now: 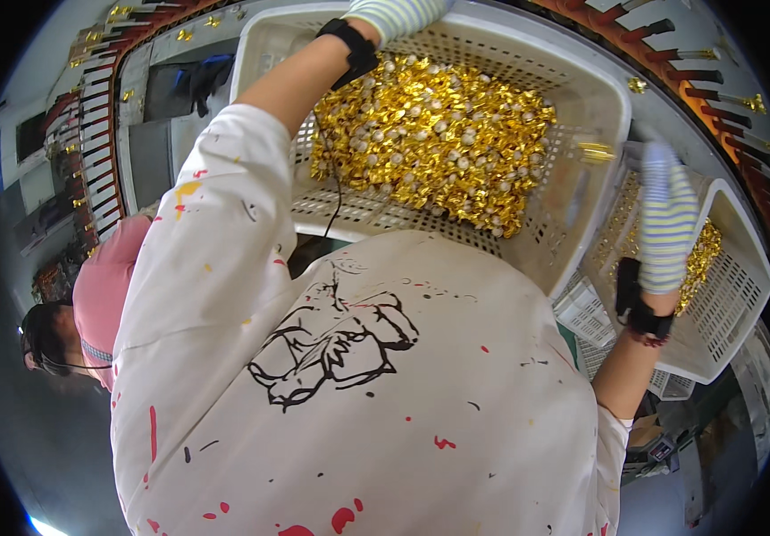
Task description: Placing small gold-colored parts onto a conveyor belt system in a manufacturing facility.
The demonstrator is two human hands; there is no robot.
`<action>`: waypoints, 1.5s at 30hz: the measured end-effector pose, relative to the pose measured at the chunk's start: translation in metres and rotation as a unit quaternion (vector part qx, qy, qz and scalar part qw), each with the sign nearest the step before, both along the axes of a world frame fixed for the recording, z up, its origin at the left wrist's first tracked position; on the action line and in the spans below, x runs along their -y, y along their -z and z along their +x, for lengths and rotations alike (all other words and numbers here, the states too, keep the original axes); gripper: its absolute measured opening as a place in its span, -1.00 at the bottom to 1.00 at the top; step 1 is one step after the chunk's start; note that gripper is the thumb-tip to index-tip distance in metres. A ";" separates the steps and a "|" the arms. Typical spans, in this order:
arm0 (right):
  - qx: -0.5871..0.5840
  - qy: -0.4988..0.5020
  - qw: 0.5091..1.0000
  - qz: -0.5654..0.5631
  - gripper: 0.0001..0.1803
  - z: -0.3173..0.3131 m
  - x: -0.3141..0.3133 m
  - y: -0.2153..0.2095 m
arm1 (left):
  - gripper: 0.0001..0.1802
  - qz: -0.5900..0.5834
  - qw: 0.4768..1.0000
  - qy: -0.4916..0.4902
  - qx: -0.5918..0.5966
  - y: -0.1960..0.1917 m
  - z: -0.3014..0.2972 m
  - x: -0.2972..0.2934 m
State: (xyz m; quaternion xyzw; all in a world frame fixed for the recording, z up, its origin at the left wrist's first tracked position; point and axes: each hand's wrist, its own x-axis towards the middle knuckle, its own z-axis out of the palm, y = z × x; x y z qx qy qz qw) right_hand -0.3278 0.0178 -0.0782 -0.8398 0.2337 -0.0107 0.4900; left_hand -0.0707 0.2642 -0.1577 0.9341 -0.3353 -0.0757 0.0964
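Observation:
My left hand [398, 16], in a striped knit glove, reaches over the far rim of a large white plastic basket [264, 54]. Its fingers are mostly cut off by the top edge of the picture. Many small shiny gold metal pieces [430, 134], some with pale round ends, fill the bottom of this basket. My right hand [666, 210], gloved alike, is beside the basket's right wall, above a second white basket [742, 295]. Its fingers look stretched out, smeared at the tips by motion. A blurred gold piece [596, 152] shows left of these fingertips, apparently apart from them.
More gold pieces [703, 259] lie in the second basket. A curved line of dark upright holders [729, 112], some bearing gold pieces, runs along the far side and round to the left [97, 134]. At the left is a person in a pink top [112, 277].

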 end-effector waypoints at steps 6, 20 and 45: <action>0.111 -0.252 0.899 -0.341 -0.81 -0.039 -0.059 0.034 | -0.59 0.016 1.000 0.004 0.007 -0.010 -0.002 0.003; 0.070 -0.285 0.879 -0.375 -0.84 -0.069 -0.078 0.046 | -0.78 -0.325 0.910 0.243 0.088 -0.024 -0.069 -0.023; 0.063 -0.250 0.903 -0.342 -0.83 -0.077 -0.071 0.068 | -0.62 0.141 0.891 0.367 -0.230 0.021 -0.120 0.020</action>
